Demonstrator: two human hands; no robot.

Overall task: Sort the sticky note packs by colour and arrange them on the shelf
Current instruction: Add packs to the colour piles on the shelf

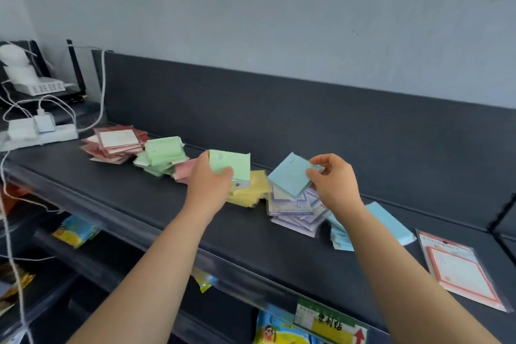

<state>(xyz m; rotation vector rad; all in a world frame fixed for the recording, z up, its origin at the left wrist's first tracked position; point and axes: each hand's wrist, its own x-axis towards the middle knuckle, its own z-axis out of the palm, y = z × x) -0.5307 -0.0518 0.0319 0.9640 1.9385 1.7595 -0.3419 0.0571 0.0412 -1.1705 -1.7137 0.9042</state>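
My left hand (208,180) grips a green sticky note pack (233,163) above the yellow pile (255,188). My right hand (333,183) pinches a blue pack (290,176) by its right corner, held over the purple pile (293,208). Along the dark shelf (156,198) lie sorted piles: red (114,144) at the far left, then green (160,155), pink (183,170), yellow, purple, and blue (377,218) partly hidden behind my right forearm.
A larger bagged notepad with a red border (460,268) lies at the shelf's right end. A power strip, chargers and white cables (42,128) crowd the left end. Lower shelves hold colourful packets (75,229), and a price label (332,324) hangs on the front rail.
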